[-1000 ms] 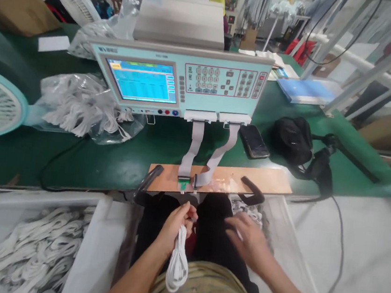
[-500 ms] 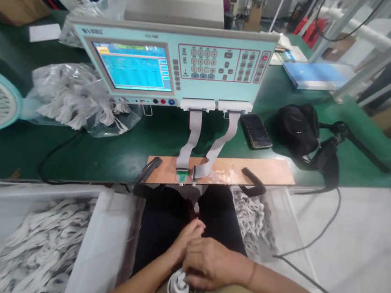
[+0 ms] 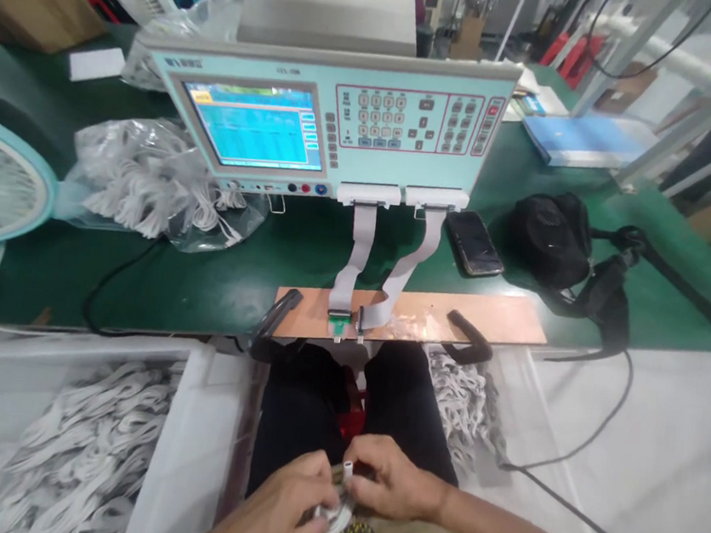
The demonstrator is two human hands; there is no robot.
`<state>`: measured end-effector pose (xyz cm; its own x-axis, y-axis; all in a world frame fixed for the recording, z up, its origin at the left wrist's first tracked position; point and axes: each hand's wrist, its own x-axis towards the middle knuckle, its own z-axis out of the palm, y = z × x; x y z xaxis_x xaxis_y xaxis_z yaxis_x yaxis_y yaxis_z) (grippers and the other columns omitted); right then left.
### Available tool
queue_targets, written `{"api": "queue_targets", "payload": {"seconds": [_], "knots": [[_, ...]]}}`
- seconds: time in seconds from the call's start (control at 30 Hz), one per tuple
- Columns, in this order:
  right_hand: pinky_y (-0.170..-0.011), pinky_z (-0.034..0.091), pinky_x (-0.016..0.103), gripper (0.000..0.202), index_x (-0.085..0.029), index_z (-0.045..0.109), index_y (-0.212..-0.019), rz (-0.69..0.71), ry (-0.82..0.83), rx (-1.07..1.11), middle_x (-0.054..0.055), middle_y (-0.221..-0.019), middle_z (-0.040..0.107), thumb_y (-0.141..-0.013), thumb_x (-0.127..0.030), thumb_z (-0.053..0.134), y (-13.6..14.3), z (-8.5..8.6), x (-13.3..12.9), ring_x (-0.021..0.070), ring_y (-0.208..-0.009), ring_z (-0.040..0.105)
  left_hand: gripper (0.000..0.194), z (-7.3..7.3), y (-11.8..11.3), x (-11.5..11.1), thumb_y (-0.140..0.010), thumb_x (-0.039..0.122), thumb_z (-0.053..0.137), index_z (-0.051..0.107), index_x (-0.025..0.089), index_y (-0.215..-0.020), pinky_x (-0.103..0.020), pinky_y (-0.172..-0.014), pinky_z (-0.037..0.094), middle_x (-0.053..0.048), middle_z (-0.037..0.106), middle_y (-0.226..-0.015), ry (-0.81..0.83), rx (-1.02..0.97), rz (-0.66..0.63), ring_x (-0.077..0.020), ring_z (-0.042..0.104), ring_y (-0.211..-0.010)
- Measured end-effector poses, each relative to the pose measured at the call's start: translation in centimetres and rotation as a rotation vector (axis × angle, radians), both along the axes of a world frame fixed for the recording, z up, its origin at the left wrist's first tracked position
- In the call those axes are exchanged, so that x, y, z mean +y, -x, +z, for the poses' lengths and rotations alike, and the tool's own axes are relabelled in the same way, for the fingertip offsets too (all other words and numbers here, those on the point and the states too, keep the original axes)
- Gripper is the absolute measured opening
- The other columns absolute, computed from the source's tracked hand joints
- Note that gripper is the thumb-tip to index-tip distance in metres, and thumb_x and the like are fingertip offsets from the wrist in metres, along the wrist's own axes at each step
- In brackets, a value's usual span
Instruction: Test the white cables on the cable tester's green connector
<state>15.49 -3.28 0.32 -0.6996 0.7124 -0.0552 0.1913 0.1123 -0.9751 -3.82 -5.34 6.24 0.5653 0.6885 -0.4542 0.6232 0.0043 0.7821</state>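
A coiled white cable (image 3: 336, 517) is held between both hands, close to the lap. My right hand (image 3: 392, 480) pinches it near a white plug end (image 3: 348, 468) that points up. Around the coil, the fingers of my left hand (image 3: 294, 499) are curled; part of the cable is hidden by them. Ahead, a small green circuit board (image 3: 339, 328) and a second small connector (image 3: 360, 327) sit at the front edge of a copper-coloured board (image 3: 491, 316). Grey ribbon cables (image 3: 357, 254) join them to a light-blue tester (image 3: 405, 169) with a lit screen.
White bins with cable bundles stand at the left (image 3: 183, 401) and under the bench at the right (image 3: 543, 425). Black clamps (image 3: 279, 313) grip the board. A phone (image 3: 474, 244), black bag (image 3: 548, 237), bagged cables (image 3: 140, 178) and fan (image 3: 2, 183) occupy the green bench.
My left hand has drawn back toward the body and closed on the coil. My right hand has lifted the white plug end into view. The whole view has shifted slightly.
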Motion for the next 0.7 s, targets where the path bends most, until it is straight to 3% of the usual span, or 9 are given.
{"api": "queue_targets", "payload": {"seconds": [0.07,0.13,0.23,0.33,0.43,0.57,0.7], "knots": [[-0.055,0.036,0.021,0.003,-0.018,0.052,-0.077,-0.033,-0.034,-0.039,-0.003,-0.067,0.048,-0.078,-0.018,0.049,0.0,0.4,0.0,0.0105,-0.059,0.045,0.019,-0.5,-0.3,0.2,-0.070,0.005,0.051,0.063,0.020,-0.072,-0.022,-0.070,0.039,-0.002,0.058,-0.083,-0.074,0.013,-0.033,-0.0151,0.055,-0.082],[-0.059,0.038,0.023,0.005,-0.019,0.052,-0.081,-0.092,-0.142,-0.084,-0.001,-0.071,0.051,-0.081,-0.019,0.047,0.1,0.6,0.4,0.0124,-0.063,0.046,0.017,-1.4,-0.7,0.7,-0.067,0.003,0.050,0.060,0.018,-0.065,-0.023,-0.067,0.039,-0.002,0.058,-0.076,-0.150,-0.001,0.014,-0.0149,0.054,-0.075],[-0.065,0.038,0.028,0.008,-0.019,0.052,-0.083,-0.211,-0.399,-0.147,0.002,-0.075,0.053,-0.083,-0.019,0.044,0.3,0.7,2.2,0.0157,-0.069,0.046,0.014,-3.2,-1.3,2.6,-0.074,0.011,0.048,0.055,0.017,-0.063,-0.021,-0.057,0.039,0.000,0.053,-0.066,-0.128,-0.101,0.285,-0.0125,0.051,-0.062],[-0.067,0.036,0.031,0.011,-0.018,0.053,-0.078,-0.384,-0.502,-0.153,0.002,-0.071,0.054,-0.084,-0.021,0.044,0.9,1.0,4.8,0.0165,-0.068,0.046,0.019,-4.7,-1.9,4.9,-0.082,0.031,0.046,0.053,0.018,-0.070,-0.021,-0.046,0.040,0.004,0.047,-0.056,0.085,-0.299,0.621,-0.0110,0.047,-0.049],[-0.066,0.037,0.029,0.014,-0.018,0.056,-0.073,-0.562,-0.289,-0.063,0.001,-0.068,0.055,-0.083,-0.024,0.049,1.6,1.2,6.9,0.0155,-0.066,0.049,0.025,-5.5,-2.7,6.7,-0.081,0.041,0.051,0.055,0.017,-0.077,-0.022,-0.040,0.042,0.005,0.048,-0.055,0.125,-0.482,0.822,-0.0109,0.047,-0.045],[-0.056,0.038,0.024,0.017,-0.017,0.057,-0.068,-0.666,0.062,0.111,-0.002,-0.062,0.053,-0.081,-0.028,0.054,2.4,0.7,8.0,0.0126,-0.058,0.047,0.028,-5.7,-3.7,7.6,-0.073,0.041,0.064,0.059,0.015,-0.083,-0.020,-0.037,0.042,0.004,0.054,-0.057,0.139,-0.633,0.987,-0.0097,0.047,-0.045],[-0.052,0.036,0.023,0.018,-0.016,0.057,-0.065,-0.707,0.164,0.193,-0.003,-0.058,0.051,-0.077,-0.029,0.058,2.7,0.3,8.4,0.0112,-0.055,0.045,0.030,-5.4,-4.1,7.9,-0.065,0.036,0.073,0.062,0.013,-0.082,-0.017,-0.035,0.039,0.003,0.057,-0.059,0.301,-0.777,1.071,-0.0080,0.047,-0.044]]}}
